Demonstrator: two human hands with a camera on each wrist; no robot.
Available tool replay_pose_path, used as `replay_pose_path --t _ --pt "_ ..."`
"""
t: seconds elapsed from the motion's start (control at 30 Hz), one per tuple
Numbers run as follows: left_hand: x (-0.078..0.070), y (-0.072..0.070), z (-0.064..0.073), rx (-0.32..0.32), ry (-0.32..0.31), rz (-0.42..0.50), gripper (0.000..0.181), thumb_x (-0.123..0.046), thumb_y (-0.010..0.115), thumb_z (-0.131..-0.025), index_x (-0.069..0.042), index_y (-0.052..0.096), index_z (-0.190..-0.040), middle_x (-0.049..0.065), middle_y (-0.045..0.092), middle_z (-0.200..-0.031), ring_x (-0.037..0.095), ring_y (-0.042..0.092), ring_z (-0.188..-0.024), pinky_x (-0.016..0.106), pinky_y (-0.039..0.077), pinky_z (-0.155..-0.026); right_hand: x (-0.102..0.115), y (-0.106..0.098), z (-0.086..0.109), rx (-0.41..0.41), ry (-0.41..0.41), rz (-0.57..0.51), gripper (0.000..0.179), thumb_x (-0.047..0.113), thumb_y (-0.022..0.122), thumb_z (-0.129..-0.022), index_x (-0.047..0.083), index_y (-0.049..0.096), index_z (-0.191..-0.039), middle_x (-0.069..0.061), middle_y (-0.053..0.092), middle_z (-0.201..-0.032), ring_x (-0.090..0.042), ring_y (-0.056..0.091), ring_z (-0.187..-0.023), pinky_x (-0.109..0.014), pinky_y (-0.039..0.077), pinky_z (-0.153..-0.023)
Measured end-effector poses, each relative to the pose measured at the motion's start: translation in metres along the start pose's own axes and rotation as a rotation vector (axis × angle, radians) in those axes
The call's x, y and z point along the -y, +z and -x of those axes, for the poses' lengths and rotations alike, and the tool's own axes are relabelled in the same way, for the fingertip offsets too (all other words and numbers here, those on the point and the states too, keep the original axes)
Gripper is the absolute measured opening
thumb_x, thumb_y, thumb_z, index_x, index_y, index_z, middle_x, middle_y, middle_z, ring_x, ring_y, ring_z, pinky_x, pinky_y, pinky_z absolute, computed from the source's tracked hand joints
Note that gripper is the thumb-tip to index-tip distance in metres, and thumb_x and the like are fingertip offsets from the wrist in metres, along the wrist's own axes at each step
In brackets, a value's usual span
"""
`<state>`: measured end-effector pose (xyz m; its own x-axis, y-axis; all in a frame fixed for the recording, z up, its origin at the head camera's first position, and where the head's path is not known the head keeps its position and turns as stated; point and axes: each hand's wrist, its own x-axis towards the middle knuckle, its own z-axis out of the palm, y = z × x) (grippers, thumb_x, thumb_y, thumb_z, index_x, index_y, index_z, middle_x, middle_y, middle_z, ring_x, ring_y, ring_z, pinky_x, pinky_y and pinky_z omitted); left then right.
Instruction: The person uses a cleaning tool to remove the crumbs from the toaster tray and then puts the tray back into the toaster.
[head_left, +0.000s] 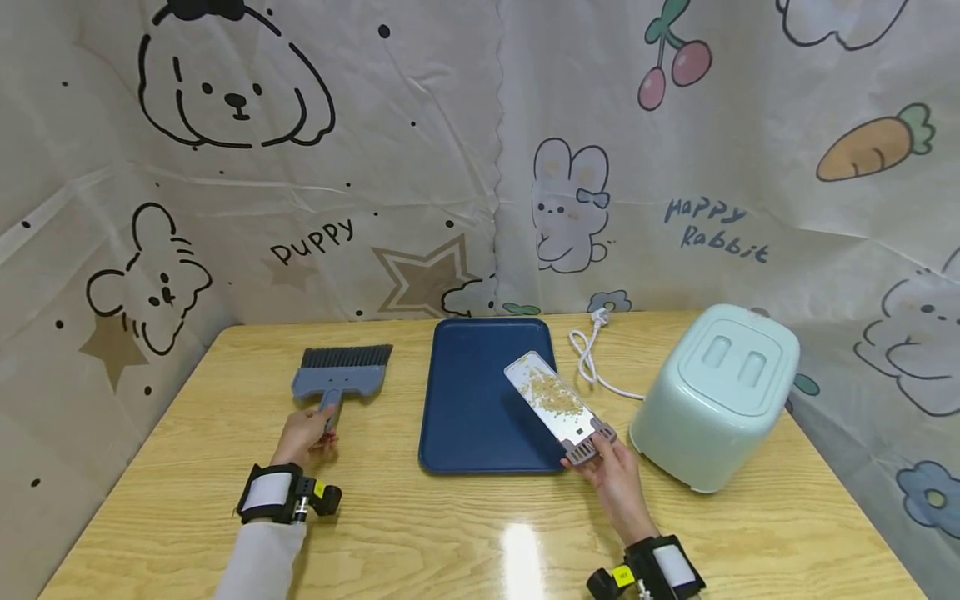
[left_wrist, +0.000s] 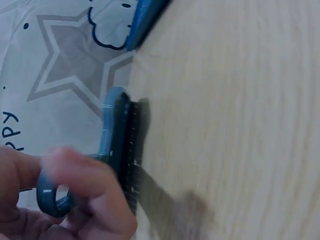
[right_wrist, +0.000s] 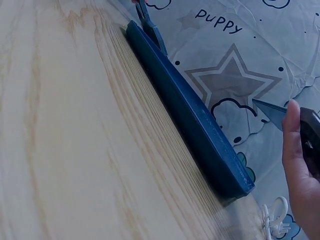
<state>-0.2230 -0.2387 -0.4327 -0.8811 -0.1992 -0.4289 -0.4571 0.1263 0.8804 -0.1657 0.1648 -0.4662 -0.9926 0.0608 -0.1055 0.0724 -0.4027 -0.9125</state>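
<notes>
In the head view my left hand (head_left: pixel 302 437) grips the handle of a blue-grey brush (head_left: pixel 337 382) with dark bristles pointing away from me, at the left of the table. The left wrist view shows my fingers curled round the looped end of its handle (left_wrist: pixel 47 197). My right hand (head_left: pixel 617 477) pinches the slotted grey end of a flat metal crumb tray (head_left: pixel 567 427). Yellowish crumbs (head_left: pixel 553 392) are scattered over its upper face. It is held tilted above the right part of a dark blue tray (head_left: pixel 472 400).
A pale green toaster (head_left: pixel 708 417) with a lid over its top stands at the right of the wooden table (head_left: pixel 420 533). Its white cord and plug (head_left: pixel 588 358) lie behind the crumb tray. Printed cloth (head_left: pixel 420 167) hangs at the back and sides.
</notes>
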Motion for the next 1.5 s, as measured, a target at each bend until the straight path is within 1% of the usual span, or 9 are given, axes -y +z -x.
replay_pose_path --t 0.23,0.4,0.47,0.7,0.93,1.1,1.23,1.33,1.5 --pt "-0.008 0.000 -0.002 0.028 -0.034 0.181 0.036 0.002 0.027 -0.094 0.023 0.027 -0.123 0.004 0.060 -0.066 0.008 0.058 -0.056 0.020 0.049 -0.055 0.001 -0.001 -0.001 -0.031 0.006 0.048 0.052 0.028 0.037 -0.097 -0.012 0.030 -0.129 -0.003 0.055 -0.099 -0.009 0.057 -0.086 -0.027 0.049 -0.072" --pt "-0.006 -0.003 -0.002 0.044 -0.045 0.218 0.024 0.002 0.024 -0.092 0.016 0.036 -0.107 0.002 0.049 -0.065 0.003 0.041 -0.049 0.015 0.034 -0.043 -0.004 -0.004 -0.004 0.003 -0.059 0.067 0.061 0.035 0.041 -0.094 -0.015 0.030 -0.127 -0.001 0.058 -0.097 -0.008 0.057 -0.085 -0.025 0.049 -0.069" --pt "-0.005 -0.003 -0.002 -0.002 -0.032 0.208 0.019 -0.002 0.027 -0.093 0.013 0.038 -0.099 0.001 0.045 -0.062 0.002 0.039 -0.047 0.015 0.031 -0.041 -0.006 -0.004 -0.005 0.014 -0.085 0.061 0.062 0.036 0.041 -0.094 -0.016 0.030 -0.126 -0.002 0.058 -0.098 -0.008 0.057 -0.084 -0.025 0.049 -0.068" --pt "0.000 -0.008 0.001 -0.260 0.052 -0.067 0.034 -0.019 0.041 -0.094 0.013 0.052 -0.094 -0.003 0.048 -0.052 0.004 0.041 -0.043 0.020 0.035 -0.042 -0.011 -0.006 -0.014 0.009 -0.079 0.007 0.058 0.041 0.044 -0.091 -0.008 0.039 -0.122 -0.001 0.060 -0.094 -0.007 0.058 -0.079 -0.022 0.048 -0.065" --pt "-0.007 -0.025 0.012 -0.285 0.223 -0.378 0.056 -0.038 0.044 -0.091 0.015 0.060 -0.087 0.000 0.053 -0.049 0.009 0.042 -0.043 0.026 0.032 -0.045 0.006 0.002 -0.015 -0.060 0.021 0.031 0.054 0.033 0.030 -0.097 -0.011 0.029 -0.128 0.003 0.058 -0.090 -0.005 0.054 -0.074 -0.019 0.046 -0.065" --pt "-0.001 -0.040 -0.019 -0.315 0.309 -0.390 0.063 -0.057 0.052 -0.080 0.004 0.065 -0.070 0.006 0.058 -0.056 0.011 0.046 -0.048 0.036 0.034 -0.045 0.015 0.003 -0.023 -0.110 0.074 0.038 0.049 0.034 0.028 -0.098 -0.007 0.035 -0.125 0.005 0.058 -0.082 -0.005 0.054 -0.068 -0.019 0.044 -0.063" --pt "0.008 -0.045 -0.055 -0.262 0.339 -0.408 0.063 -0.065 0.055 -0.072 -0.003 0.061 -0.064 0.002 0.052 -0.055 0.017 0.046 -0.051 0.039 0.034 -0.045 0.012 -0.001 -0.035 -0.095 0.020 0.058 0.047 0.038 0.031 -0.096 -0.002 0.041 -0.118 0.004 0.059 -0.083 -0.006 0.055 -0.068 -0.020 0.045 -0.062" --pt "0.005 -0.038 -0.065 -0.176 0.353 -0.425 0.061 -0.067 0.054 -0.071 -0.007 0.054 -0.059 -0.003 0.041 -0.051 0.017 0.039 -0.050 0.040 0.031 -0.044 0.004 -0.008 -0.050 -0.056 -0.027 0.042 0.049 0.041 0.034 -0.095 -0.001 0.044 -0.119 0.001 0.060 -0.089 -0.008 0.056 -0.073 -0.022 0.046 -0.063" --pt "-0.032 -0.008 -0.025 -0.015 0.475 -0.459 0.056 -0.057 0.053 -0.080 -0.010 0.042 -0.052 -0.005 0.027 -0.049 0.012 0.026 -0.046 0.037 0.023 -0.044 -0.008 -0.012 -0.077 -0.059 -0.028 0.046 0.060 0.051 0.039 -0.089 0.002 0.044 -0.124 -0.003 0.060 -0.097 -0.010 0.058 -0.078 -0.022 0.048 -0.065"
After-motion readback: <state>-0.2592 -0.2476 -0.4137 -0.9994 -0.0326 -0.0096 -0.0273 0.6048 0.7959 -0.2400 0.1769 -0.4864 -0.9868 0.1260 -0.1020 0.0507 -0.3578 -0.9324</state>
